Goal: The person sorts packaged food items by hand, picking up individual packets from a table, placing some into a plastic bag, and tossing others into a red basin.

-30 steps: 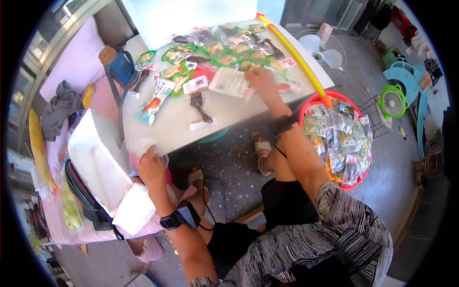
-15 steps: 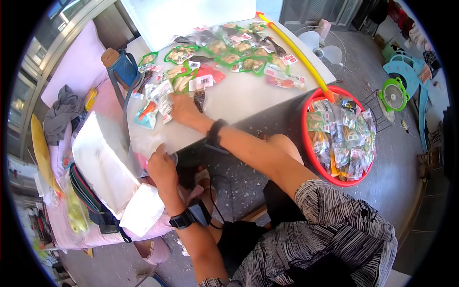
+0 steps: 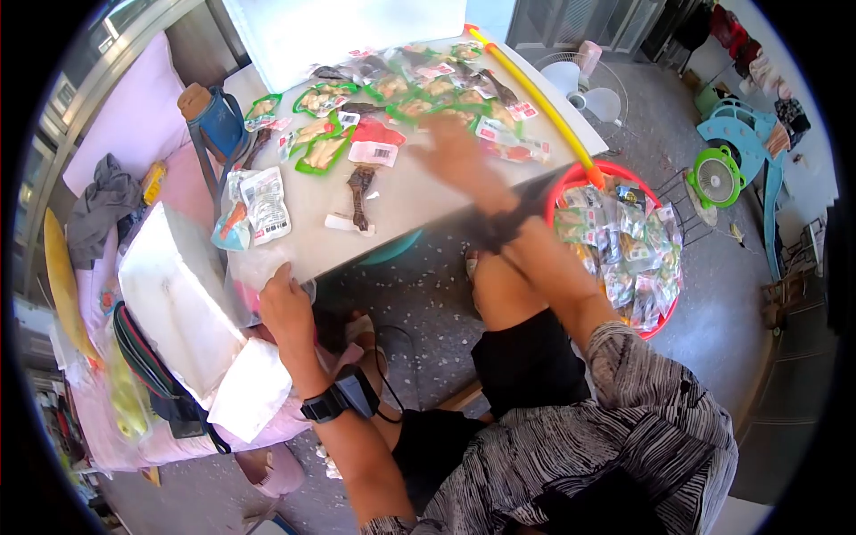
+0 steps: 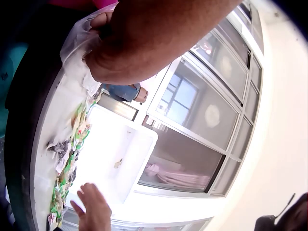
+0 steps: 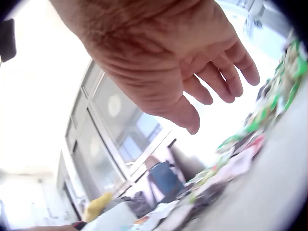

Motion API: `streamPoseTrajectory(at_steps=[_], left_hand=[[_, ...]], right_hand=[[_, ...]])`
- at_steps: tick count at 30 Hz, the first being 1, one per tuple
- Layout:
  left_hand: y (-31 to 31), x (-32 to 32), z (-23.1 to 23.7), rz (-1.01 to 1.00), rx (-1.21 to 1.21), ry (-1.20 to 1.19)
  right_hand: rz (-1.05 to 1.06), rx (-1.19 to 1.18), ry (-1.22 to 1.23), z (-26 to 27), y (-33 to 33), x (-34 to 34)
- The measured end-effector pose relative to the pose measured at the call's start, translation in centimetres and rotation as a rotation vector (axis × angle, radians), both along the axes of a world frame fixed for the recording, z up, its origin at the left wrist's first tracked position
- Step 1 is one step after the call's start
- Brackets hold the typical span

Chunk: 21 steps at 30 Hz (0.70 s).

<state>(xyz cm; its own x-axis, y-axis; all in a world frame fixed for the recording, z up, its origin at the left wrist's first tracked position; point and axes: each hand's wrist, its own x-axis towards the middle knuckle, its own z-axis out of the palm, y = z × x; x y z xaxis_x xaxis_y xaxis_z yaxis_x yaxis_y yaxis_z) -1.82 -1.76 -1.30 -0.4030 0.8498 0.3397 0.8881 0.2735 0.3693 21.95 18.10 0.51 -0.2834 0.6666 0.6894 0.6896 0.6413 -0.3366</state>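
Note:
My left hand (image 3: 287, 310) pinches a clear plastic bag (image 4: 76, 44) at the table's near left corner. Over the middle of the table, my right hand (image 3: 459, 162) is blurred in the head view; the right wrist view shows its fingers spread, holding nothing. A white printed packet (image 3: 267, 207) lies at the table's left side, overlapping a blue-and-white packet (image 3: 234, 234). Right of them is a clear packet with a dark brown piece of food (image 3: 361, 198). Green-edged food packets (image 3: 323, 153) and a red-and-white packet (image 3: 376, 143) lie behind, with several more farther back.
A red basket (image 3: 555, 189) full of packets stands right of the table (image 3: 308, 259). A yellow pole (image 3: 539, 85) lies along the table's right edge. White foam boxes stand at the back (image 3: 348, 36) and at the left (image 3: 169, 303). A blue flask (image 3: 214, 120) stands left.
My right hand carried the white packet from the right to the left side, laid it by the blue-and-white packet, let go and moved back right. My left hand stayed at the bag.

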Motion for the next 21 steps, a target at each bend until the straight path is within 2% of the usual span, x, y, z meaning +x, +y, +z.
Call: streamPoseTrajectory(at_steps=[1,2,4,7,13,16,18,20,21], left_hand=[[0.1,0.1,0.1,0.003,0.028,0.011],[0.2,0.2,0.3,0.006,0.058,0.025],[0.6,0.8,1.0,0.082,0.18,0.015],[0.7,1.1,1.3,0.119,0.335,0.015],[0.5,1.4,1.4,0.1,0.407,-0.017],[0.5,0.8,0.8,0.075,0.329,-0.017],[0.4,0.9,0.3,0.058,0.239,-0.011],[0.7,1.2,0.2,0.045,0.149,0.014],[0.6,1.5,0.3,0.044,0.075,0.004]], right_hand=[[-0.096,-0.237,-0.13,1.7,0.3,3.5],[-0.134,-0.157,-0.207,0.0,2.2,7.1],[-0.458,-0.257,-0.351,0.1,1.0,10.5],[-0.378,-0.453,-0.439,-0.1,0.0,13.4],[-0.129,-0.055,-0.405,-1.7,-0.7,13.0],[-0.147,-0.108,-0.153,0.3,-2.5,10.3],[0.276,-0.562,0.427,2.0,-4.0,6.3],[0.355,-0.893,0.449,3.7,-4.5,2.0],[0.466,-0.973,0.51,3.8,-4.8,-0.4]])
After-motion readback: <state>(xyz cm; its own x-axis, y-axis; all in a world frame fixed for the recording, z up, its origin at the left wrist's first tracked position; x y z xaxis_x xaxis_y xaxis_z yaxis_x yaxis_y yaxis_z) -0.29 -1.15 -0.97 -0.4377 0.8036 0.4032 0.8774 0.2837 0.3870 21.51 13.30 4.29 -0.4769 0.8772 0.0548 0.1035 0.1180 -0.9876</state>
